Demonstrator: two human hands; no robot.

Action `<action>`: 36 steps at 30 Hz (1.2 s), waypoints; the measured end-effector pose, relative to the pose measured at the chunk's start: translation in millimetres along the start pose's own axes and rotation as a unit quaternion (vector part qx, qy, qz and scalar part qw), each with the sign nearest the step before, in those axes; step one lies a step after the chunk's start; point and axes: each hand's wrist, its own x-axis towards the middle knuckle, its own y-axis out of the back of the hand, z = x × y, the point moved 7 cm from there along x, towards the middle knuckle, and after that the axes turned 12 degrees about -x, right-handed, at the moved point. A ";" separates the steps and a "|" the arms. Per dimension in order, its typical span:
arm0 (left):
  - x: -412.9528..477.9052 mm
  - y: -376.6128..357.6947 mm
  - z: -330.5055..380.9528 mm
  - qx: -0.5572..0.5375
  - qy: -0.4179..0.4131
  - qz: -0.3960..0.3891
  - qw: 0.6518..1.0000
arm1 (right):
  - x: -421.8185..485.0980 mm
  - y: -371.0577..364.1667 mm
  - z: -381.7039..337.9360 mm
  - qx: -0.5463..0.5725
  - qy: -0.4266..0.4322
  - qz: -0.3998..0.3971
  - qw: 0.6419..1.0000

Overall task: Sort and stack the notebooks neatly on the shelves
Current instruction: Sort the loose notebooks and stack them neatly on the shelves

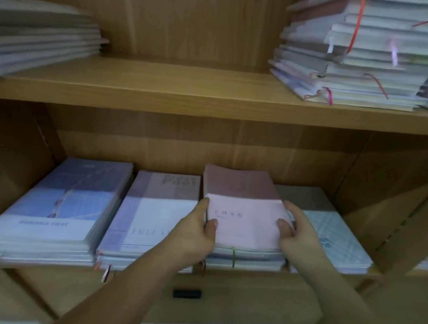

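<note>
A stack of notebooks topped by a pink one sits on the lower shelf, third pile from the left. My left hand grips its left edge, thumb on the pink cover. My right hand grips the right edge in the same way. To the left lie a blue-covered stack and a lilac-and-white stack. A teal checked stack lies to the right, lower than the pink one.
On the upper shelf, a flat grey-white pile rests at the left and a tall, uneven pile with red ribbon markers at the right. A small black tag sits on the panel under the lower shelf.
</note>
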 end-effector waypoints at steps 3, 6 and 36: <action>7.5 1.6 2.1 0.028 -0.015 0.005 0.999 | 7.9 -5.2 2.6 -0.032 0.002 0.013 0.999; 10.3 1.4 4.1 0.029 -0.018 0.017 0.999 | 10.2 -9.5 5.7 -0.045 0.000 0.008 0.999; -46.8 -17.7 -21.3 0.198 -0.047 0.006 0.979 | -31.4 -6.4 20.0 -0.209 -0.005 -0.148 0.967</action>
